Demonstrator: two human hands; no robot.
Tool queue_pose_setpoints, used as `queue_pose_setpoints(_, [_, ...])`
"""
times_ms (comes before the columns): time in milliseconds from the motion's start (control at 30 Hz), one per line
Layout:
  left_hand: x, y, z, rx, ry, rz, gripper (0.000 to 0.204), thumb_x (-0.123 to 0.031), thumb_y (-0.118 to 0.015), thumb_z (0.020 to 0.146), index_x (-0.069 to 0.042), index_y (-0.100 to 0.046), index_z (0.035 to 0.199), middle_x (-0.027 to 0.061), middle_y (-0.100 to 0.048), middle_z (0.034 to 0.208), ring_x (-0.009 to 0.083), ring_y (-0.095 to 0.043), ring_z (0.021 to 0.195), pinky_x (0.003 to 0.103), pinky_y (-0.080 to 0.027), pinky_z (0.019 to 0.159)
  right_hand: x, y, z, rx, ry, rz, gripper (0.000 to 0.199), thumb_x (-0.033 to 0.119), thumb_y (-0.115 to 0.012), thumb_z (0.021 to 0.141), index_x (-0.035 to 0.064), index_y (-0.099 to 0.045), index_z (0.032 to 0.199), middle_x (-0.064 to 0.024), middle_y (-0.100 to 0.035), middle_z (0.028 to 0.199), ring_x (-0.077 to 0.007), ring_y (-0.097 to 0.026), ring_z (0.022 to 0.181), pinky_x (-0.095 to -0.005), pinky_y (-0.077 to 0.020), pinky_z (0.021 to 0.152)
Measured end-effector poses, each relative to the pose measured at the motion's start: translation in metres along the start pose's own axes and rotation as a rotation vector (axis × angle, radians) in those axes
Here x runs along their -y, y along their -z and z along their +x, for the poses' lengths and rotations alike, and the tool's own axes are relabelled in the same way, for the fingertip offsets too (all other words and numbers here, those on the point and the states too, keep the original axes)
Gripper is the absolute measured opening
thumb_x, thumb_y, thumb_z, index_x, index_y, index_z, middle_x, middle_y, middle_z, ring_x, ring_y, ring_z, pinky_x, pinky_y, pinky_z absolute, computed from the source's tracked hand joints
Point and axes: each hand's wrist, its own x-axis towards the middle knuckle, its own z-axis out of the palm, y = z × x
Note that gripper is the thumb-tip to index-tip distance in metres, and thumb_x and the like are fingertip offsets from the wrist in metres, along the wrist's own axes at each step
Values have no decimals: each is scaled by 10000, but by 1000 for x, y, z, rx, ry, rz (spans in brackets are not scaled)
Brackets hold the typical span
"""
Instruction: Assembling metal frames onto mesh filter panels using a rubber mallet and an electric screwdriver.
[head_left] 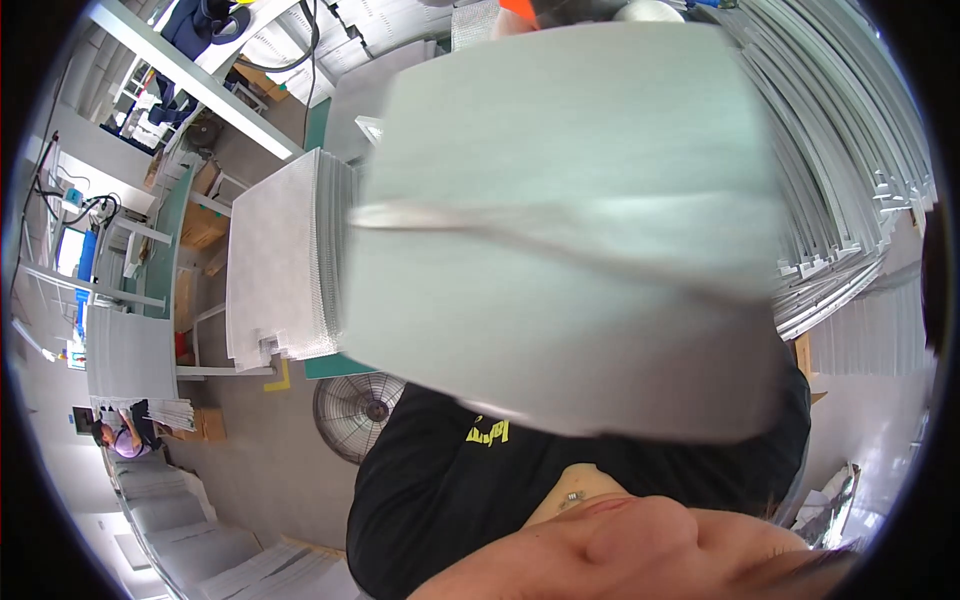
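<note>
In a workshop lined with stacked sheets (275, 250), here's the big pale sheet (570, 130), blurred before the black top (430, 490), hands hidden, finger grip impossible to tell, best supported evenly against bending!

From where I stand, the person is dressed in a loose black long-sleeved top of soft, matte cloth (430, 490). Bright yellow printed lettering (488, 431) sits on the chest, toward the left side, partly covered along its upper edge. The fabric is otherwise plain black, gathering into faint folds across the shoulder and down the broad black left sleeve (385, 535). The neckline dips open at the throat, where a small silvery ornament (573, 497) with short ridges lies.
</note>
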Motion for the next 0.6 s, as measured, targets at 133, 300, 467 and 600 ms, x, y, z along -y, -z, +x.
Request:
queue_pose_setpoints(133, [-38,-44,-34,-14,98,-105,223,-171,-790,643,-97,-672,817,27,-598,746,209,-557,647,370,-450,601,-2,26,2,-260,328,-81,497,171,-703,845,-19,-509,1262,-49,-525,647,-80,-456,475,-190,-353,417])
queue_pose_setpoints(300, [-33,-71,-3,16,63,-125,209,-133,-776,666,-92,-683,849,28,-608,739,196,-583,646,361,-461,588,-7,73,-6,-607,744,-177,461,170,-692,862,-1,-525,1256,-57,-564,675,-84,-497,497,-180,-382,438])
queue_pose_setpoints(467, [-55,-35,17,-115,-149,52,216,-252,-782,606,-203,-578,656,-27,-492,667,217,-512,693,412,-336,703,65,-65,9,-436,703,-505,227,211,-617,950,62,-613,1121,-19,-682,814,-69,-620,631,-173,-484,524])
queue_pose_setpoints(600, [-79,11,-15,85,-83,54,268,-274,-775,627,-188,-523,595,-7,-490,669,234,-513,702,409,-334,699,78,-75,-6,-130,-12,596,202,224,-614,956,70,-630,1085,-1,-679,827,-67,-626,649,-182,-489,523])
